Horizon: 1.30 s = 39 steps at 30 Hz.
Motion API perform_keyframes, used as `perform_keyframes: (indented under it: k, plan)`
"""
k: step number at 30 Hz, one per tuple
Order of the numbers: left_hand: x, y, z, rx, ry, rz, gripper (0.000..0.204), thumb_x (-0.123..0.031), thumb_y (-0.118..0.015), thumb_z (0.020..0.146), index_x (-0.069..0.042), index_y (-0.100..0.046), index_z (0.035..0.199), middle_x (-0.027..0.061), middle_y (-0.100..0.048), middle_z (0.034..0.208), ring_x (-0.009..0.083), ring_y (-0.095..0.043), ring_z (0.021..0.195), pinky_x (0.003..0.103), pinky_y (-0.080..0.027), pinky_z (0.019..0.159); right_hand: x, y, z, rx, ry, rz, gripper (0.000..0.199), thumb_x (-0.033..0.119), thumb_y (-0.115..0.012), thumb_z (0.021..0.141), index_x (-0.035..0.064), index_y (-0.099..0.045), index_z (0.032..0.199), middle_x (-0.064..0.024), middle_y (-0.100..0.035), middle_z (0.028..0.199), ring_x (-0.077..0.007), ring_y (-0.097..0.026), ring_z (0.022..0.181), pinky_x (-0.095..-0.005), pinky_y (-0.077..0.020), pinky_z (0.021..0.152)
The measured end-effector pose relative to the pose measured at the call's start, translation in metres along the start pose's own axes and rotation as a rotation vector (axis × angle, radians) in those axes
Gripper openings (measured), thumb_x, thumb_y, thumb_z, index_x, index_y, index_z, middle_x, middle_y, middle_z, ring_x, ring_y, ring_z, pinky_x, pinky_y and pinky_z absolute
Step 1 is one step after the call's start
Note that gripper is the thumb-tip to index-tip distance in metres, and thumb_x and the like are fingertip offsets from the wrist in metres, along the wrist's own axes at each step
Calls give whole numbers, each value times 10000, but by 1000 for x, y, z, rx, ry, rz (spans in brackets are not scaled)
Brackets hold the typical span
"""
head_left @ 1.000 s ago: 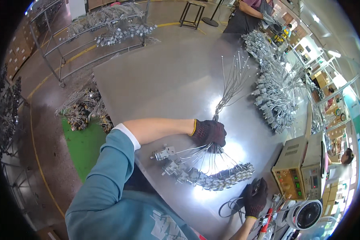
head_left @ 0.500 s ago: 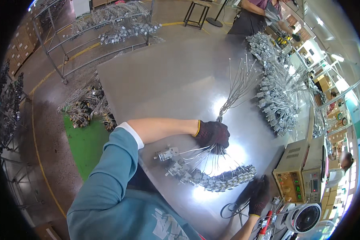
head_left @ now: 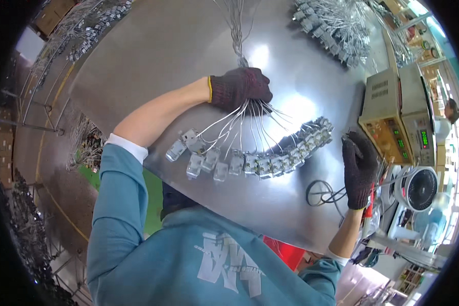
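Note:
My left hand (head_left: 247, 87), in a dark knitted glove with a yellow cuff, is closed round a bundle of thin silvery cables (head_left: 236, 38). The cables fan out below the fist to a curved row of metal-cased connectors (head_left: 273, 166) lying on the metal table. At the row's left end several connectors (head_left: 194, 166) lie looser and apart. My right hand (head_left: 361, 168), gloved alike, is at the table's right side, right of the row. Its fingers are bent toward the thumb; what lies between them is too dark to make out. A looped black cord (head_left: 319, 194) lies beside it.
A boxy test instrument (head_left: 387, 122) with lit displays stands beyond my right hand, a small round fan (head_left: 418, 188) below it. More cabled connectors (head_left: 331, 35) are heaped at the far right of the table (head_left: 153, 51). A rack (head_left: 51, 109) stands off to the left.
The view has shifted, so the table sits higher in it. My left hand keeps its hold on the cables. My right hand is farther from the connector row, its fingers more bent.

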State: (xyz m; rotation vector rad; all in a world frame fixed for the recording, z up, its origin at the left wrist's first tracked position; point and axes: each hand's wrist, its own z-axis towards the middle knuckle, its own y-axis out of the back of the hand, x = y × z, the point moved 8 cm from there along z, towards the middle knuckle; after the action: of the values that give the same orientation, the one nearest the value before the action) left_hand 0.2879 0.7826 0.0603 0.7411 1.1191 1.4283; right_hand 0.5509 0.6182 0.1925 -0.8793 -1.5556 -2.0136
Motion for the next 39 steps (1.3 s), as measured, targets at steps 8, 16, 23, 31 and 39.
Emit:
perform_keyframes:
  k: [8,16,23,31,39]
  plan:
    - [-4,-1,4,-4,-48,-7,258,-376,-759,919,-129,-688,939,121,-680,907,351,-677,932,474,-555,869,-16,-9,-6,112,-57,-88,330,203,-756,1037,-3,-730,1294,-34,-739,1021,-69,-615,791,-251,-518,680]
    - [-7,4,2,-39,-76,-26,251,-360,-752,930,-120,-676,932,117,-668,896,347,-675,927,468,-552,866,7,-18,19,206,141,-91,290,179,-731,1051,-5,-729,1275,-61,-748,1031,-117,-660,866,-288,-557,789]
    - [-5,2,4,10,-7,32,225,-329,-787,868,-135,-687,923,114,-683,910,344,-693,935,470,-560,868,19,-17,34,165,229,-292,241,167,-753,1015,12,-758,1201,-124,-790,1104,-241,-753,1001,-364,-574,904]
    - [-15,8,9,248,77,123,276,-154,-770,761,-211,-715,1025,32,-656,1016,270,-702,1018,396,-601,897,52,-32,32,249,500,-554,205,96,-801,922,58,-778,1123,-164,-772,1123,-361,-759,1004,-421,-593,878]
    - [-10,22,6,14,21,-20,206,-328,-774,870,-135,-706,899,122,-689,874,343,-710,905,463,-561,846,55,-31,29,230,655,-619,294,18,-821,864,82,-781,1148,-150,-773,1186,-336,-772,1006,-405,-617,849]
